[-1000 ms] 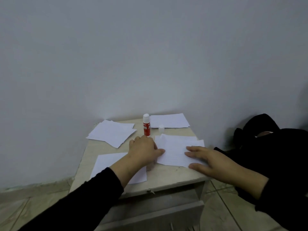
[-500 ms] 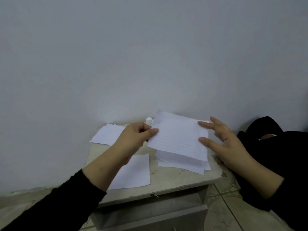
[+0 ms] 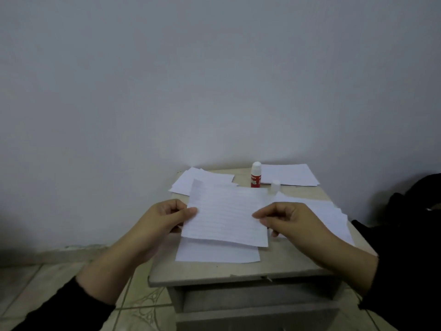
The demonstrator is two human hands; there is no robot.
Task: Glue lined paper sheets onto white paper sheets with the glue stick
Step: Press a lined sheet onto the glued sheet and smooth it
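Lowered lined sheet (image 3: 226, 216) now hangs over white sheet (image 3: 217, 253).

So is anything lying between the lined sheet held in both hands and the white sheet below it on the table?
Nothing visible does. The lined sheet, pinched by the left hand and right hand, hangs directly over the white sheet, whose visible front strip is bare. The glue stick stands farther back, clear of the path.

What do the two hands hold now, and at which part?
Both hold one lined sheet: left hand pinches its left edge, right hand its right edge.
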